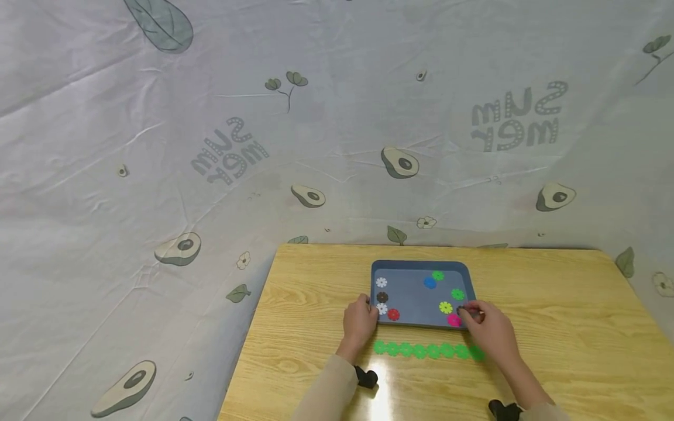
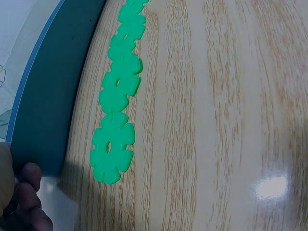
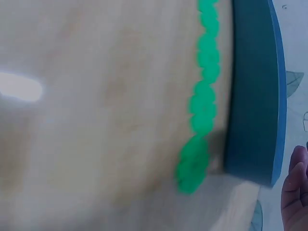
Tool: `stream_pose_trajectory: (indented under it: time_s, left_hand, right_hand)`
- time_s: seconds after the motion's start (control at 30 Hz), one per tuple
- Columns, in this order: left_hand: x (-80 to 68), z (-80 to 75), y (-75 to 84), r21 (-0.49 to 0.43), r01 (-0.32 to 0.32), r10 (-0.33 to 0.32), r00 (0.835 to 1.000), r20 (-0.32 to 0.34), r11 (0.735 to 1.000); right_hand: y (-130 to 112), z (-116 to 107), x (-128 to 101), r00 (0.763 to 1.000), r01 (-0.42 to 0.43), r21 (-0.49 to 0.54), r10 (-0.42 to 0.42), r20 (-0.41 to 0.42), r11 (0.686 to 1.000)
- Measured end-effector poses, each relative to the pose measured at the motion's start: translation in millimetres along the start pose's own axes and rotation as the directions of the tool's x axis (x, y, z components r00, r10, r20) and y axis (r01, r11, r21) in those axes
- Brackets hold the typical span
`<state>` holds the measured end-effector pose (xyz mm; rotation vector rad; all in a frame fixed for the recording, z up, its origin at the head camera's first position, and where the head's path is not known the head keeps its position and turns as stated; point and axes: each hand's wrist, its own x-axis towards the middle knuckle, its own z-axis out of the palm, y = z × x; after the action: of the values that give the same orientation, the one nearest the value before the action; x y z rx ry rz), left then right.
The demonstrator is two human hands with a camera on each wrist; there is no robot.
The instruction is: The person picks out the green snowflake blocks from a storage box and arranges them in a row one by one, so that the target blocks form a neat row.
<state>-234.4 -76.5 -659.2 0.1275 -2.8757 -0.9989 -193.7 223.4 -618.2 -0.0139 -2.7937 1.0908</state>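
A grey-blue tray [image 1: 416,265] lies on the table with several flower-shaped plastic interlocking discs in it. My left hand [image 1: 360,320] grips the tray's left side near the front corner; its curled fingers [image 2: 30,192] show there in the left wrist view. Over the front right corner, my right hand [image 1: 492,330] pinches a dark brown disc [image 1: 461,310] at its fingertips, close to a pink disc [image 1: 453,320] and a yellow disc [image 1: 446,307]. In front of the tray runs a row of linked green discs [image 1: 419,351], its right end partly behind the right hand.
Inside the tray, white [image 1: 381,282], brown [image 1: 382,297] and red [image 1: 393,314] discs lie at the left, with blue [image 1: 430,283] and green [image 1: 457,294] ones towards the right. A printed cloth [image 1: 347,128] hangs behind the wooden table [image 1: 310,275].
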Motion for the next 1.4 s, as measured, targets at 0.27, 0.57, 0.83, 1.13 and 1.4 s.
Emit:
stream_pose_trajectory:
  time_s: [0.27,0.57,0.83,1.13,1.4]
  left_hand:
    - [0.1,0.3,-0.1,0.005,-0.001,0.001,1.0,-0.002,1.0]
    - [2.2,-1.9,-1.3,0.012,-0.005,0.005,1.0,-0.013,1.0]
    - [0.9,-2.0,0.4,-0.014,0.009,-0.008,1.0,0.005,1.0]
    - [0.5,1.4,3.3,0.0,0.009,-0.009,1.0,0.007,1.0]
    - [1.9,1.3,2.6,0.024,0.014,-0.014,1.0,-0.003,1.0]
  right_hand:
    - [-7.6,18.0,44.3,1.0,0.009,0.028,-0.009,-0.007,1.0]
    - [-11.2,41.3,89.8,0.998,-0.059,-0.027,0.059,0.015,0.998]
    - [-7.1,56.9,110.6,0.98,-0.152,-0.123,0.166,0.111,0.981]
    - [-0.2,60.2,118.6,0.969,-0.174,-0.171,0.199,0.144,0.97]
    - [2.5,60.0,123.1,0.978,-0.106,-0.168,0.134,0.161,0.98]
